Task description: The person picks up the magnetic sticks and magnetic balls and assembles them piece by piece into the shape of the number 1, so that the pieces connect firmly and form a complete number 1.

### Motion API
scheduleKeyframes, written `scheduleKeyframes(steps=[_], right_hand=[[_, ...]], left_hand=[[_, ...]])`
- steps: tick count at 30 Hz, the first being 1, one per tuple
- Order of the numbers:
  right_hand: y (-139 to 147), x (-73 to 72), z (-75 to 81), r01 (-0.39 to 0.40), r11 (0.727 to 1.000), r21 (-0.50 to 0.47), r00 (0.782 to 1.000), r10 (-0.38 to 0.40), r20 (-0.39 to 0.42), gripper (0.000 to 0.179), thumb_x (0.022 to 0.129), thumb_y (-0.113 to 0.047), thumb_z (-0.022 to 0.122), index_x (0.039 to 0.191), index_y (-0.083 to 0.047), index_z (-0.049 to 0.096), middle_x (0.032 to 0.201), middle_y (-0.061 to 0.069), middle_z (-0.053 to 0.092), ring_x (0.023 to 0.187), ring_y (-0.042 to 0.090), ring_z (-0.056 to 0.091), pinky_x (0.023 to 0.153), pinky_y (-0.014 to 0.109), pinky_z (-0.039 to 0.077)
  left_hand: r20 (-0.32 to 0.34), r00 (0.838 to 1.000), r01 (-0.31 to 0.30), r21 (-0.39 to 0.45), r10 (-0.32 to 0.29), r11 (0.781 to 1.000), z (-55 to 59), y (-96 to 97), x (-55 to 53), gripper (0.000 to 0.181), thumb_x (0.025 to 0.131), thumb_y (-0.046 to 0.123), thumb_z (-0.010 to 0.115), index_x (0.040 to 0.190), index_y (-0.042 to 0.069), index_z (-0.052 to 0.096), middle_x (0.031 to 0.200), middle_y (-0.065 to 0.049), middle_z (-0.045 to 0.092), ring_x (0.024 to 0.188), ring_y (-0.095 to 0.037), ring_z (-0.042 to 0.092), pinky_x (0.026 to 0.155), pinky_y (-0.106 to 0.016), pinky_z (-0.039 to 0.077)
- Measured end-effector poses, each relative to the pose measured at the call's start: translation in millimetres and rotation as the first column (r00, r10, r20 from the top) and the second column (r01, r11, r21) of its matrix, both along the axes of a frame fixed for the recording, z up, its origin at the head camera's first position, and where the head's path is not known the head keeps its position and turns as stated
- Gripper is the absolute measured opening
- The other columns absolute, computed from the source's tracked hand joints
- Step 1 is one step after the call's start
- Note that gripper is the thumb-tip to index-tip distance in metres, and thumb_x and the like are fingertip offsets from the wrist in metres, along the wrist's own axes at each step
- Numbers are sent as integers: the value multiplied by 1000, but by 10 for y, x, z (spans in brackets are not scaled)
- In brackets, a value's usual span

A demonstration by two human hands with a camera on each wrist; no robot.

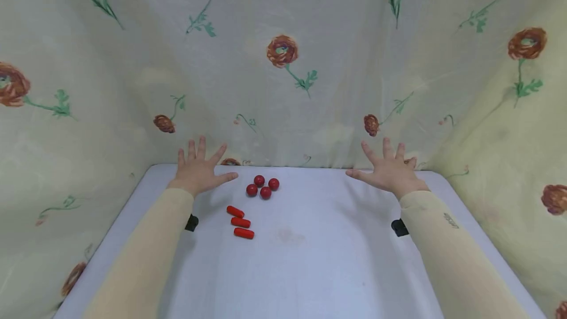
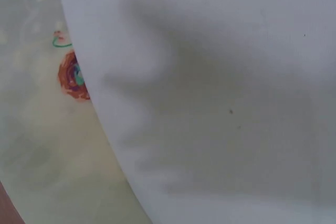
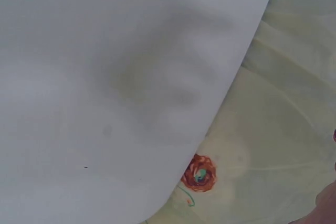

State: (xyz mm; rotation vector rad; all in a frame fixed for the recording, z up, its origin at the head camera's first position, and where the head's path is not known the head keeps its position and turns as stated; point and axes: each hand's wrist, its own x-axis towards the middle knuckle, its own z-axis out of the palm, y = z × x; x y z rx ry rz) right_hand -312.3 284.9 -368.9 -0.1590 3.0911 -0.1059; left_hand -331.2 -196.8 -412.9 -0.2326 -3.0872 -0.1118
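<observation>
Red balls [image 1: 266,192]: four sat close together, beside your left hand [image 1: 195,171].
Red sticks [image 1: 240,222]: three lay nearer you on the white table [image 1: 310,270].
Your left hand, right hand [image 1: 392,172]: fingers wide, holding nothing.
Care: slow, soft moves seemed best, since balls could roll.

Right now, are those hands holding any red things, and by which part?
Nothing is held. The left hand and right hand have fingers spread; the red balls and red sticks lie on the table, untouched.
</observation>
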Motion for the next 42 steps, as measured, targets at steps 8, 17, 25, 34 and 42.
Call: scheduleKeyframes(steps=[8,17,25,34,42], right_hand=[[7,-17,-23,-6,1000,-12,1000,6,-21,109,76,-91,35,159,-29,3,158,30,-11,138,61,-12,96,82,2],[131,-41,-133,-25,998,-62,999,24,-23,105,80,-88,35,160,-27,5,158,33,-6,140,59,-8,98,80,8],[-10,34,-229,-87,984,-156,996,85,-23,93,91,-72,44,160,-20,10,157,34,7,140,58,12,102,74,21],[-146,209,-417,-130,957,-258,990,109,-93,81,96,-53,57,159,-17,20,155,30,22,137,52,29,102,68,30],[-249,377,-704,-173,931,-321,982,138,-130,74,96,-41,64,155,-13,31,151,28,32,137,47,32,105,63,31]], left_hand=[[-14,1000,7,38,-7,999,-40,-7,8,100,80,87,36,159,32,9,160,-24,-13,143,-51,-13,108,-68,-9],[-5,1000,-6,45,7,999,-102,-30,1,99,81,86,37,159,32,10,161,-24,-12,144,-50,-13,109,-67,-7],[-60,998,13,86,-8,996,-203,-15,114,92,86,75,48,159,29,16,161,-23,11,145,-49,2,111,-68,5],[-116,993,58,238,-31,970,-408,-43,440,81,88,61,62,154,22,35,150,-20,37,135,-42,34,104,-65,31],[-16,1000,30,412,-26,911,-647,-1,736,72,89,51,68,150,24,41,143,-16,45,129,-37,41,93,-59,46]])
